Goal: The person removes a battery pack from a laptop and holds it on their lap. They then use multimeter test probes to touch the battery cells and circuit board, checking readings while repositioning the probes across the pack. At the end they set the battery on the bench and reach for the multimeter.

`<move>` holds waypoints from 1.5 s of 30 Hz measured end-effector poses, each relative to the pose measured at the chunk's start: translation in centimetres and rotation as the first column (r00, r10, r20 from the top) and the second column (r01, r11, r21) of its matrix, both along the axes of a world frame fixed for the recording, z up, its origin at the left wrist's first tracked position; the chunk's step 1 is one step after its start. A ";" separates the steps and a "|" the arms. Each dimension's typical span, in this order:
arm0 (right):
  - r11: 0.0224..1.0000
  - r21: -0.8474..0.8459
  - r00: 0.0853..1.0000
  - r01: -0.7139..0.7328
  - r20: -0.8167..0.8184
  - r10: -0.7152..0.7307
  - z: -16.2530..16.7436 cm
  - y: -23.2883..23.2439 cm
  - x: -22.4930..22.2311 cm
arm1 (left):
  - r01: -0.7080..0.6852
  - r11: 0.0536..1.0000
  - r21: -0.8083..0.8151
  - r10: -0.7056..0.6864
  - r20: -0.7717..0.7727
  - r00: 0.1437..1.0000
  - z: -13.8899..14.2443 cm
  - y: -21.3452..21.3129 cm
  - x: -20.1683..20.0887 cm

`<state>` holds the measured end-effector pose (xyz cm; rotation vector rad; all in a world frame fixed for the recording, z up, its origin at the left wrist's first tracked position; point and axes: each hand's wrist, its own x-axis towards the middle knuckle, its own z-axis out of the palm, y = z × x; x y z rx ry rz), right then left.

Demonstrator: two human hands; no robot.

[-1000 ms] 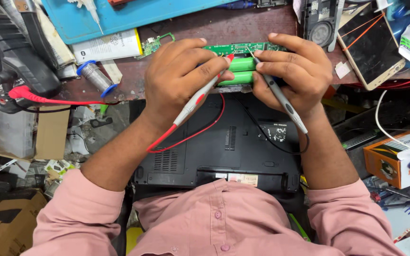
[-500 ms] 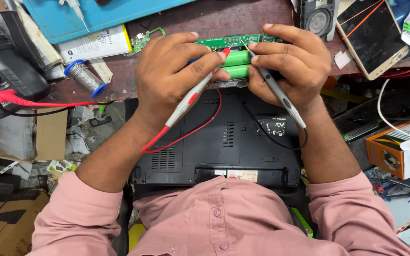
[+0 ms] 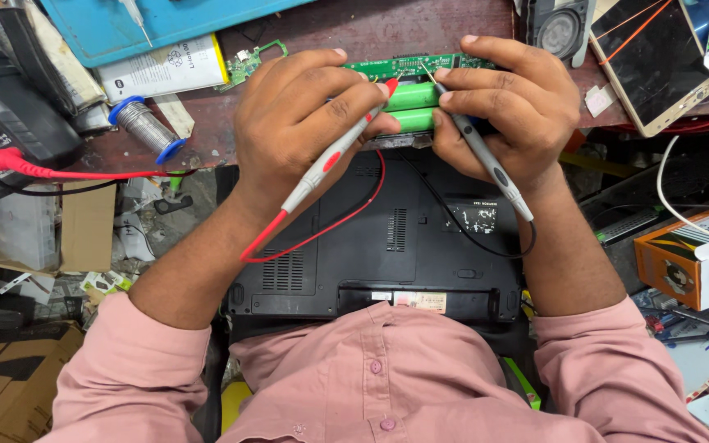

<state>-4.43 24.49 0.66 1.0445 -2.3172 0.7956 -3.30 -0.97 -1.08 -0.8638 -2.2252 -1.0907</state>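
Left hand (image 3: 305,123) grip grasps the red probe (image 3: 334,156), right hand (image 3: 510,102) the black probe (image 3: 486,160); hands half-hide green cells (image 3: 412,107).

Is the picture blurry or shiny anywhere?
Head view: sharp in the middle, where the left hand and right hand hold probes on the green cells; soft, even light; faint glare on the phone; edges bend slightly.

Cluttered brown workbench (image 3: 387,29) under solder spool (image 3: 145,123), phone (image 3: 650,61), blue mat (image 3: 92,29).
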 end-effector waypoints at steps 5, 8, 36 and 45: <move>1.000 0.000 1.000 0.001 -0.002 -0.001 -0.1 0.0 0.0 | -0.012 1.000 0.006 0.011 0.003 1.000 0.0 0.1 0.0; 1.000 0.005 1.000 -0.004 -0.017 0.004 -0.1 0.0 0.0 | -0.008 1.000 0.021 0.008 0.012 1.000 0.1 0.1 0.0; 1.000 0.027 1.000 -0.005 -0.023 0.006 -0.2 0.4 0.1 | -0.008 1.000 0.026 0.008 -0.003 1.000 0.0 0.2 0.0; 0.999 0.035 1.000 0.002 -0.026 -0.001 -0.2 0.5 0.2 | -0.024 0.999 0.028 0.024 0.014 1.000 -0.2 0.2 0.2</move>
